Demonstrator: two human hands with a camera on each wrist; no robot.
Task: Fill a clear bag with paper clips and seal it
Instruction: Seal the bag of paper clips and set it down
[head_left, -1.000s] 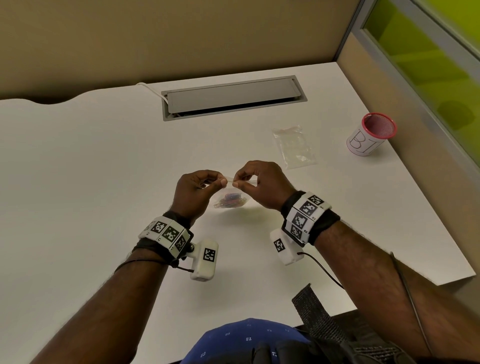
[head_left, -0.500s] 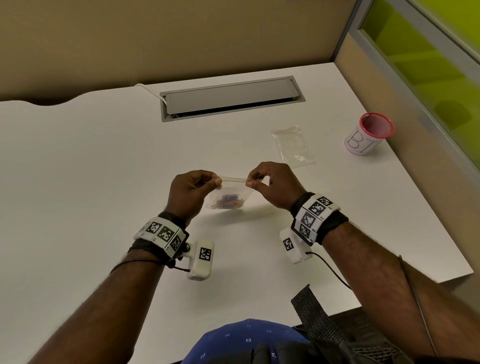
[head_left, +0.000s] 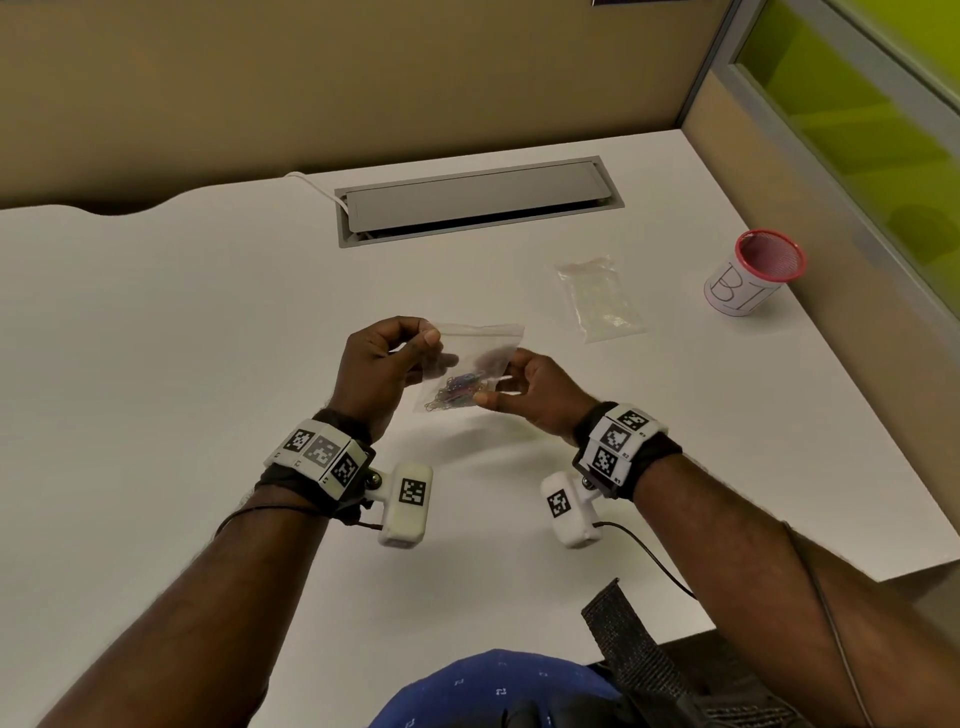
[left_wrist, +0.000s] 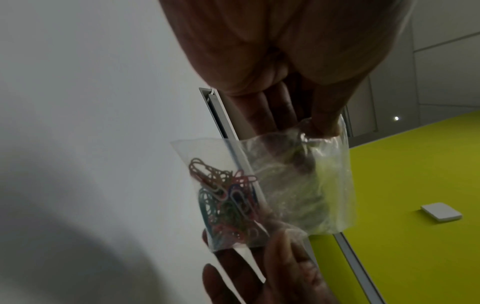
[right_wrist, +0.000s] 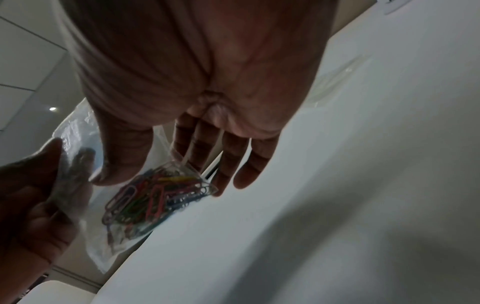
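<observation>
Clear bag (head_left: 470, 364), crinkled, holds tangled multicoloured paper clips (head_left: 457, 392) at bottom.

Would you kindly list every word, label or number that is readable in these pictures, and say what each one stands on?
"BI", handwritten on the white side of the red-rimmed mesh cup, which stands at the table's right edge.
Small characters beside the square black-and-white markers on the wristbands: too small to read.
The held clear bag of paper clips and the spare bags lying on the table show no print.
</observation>
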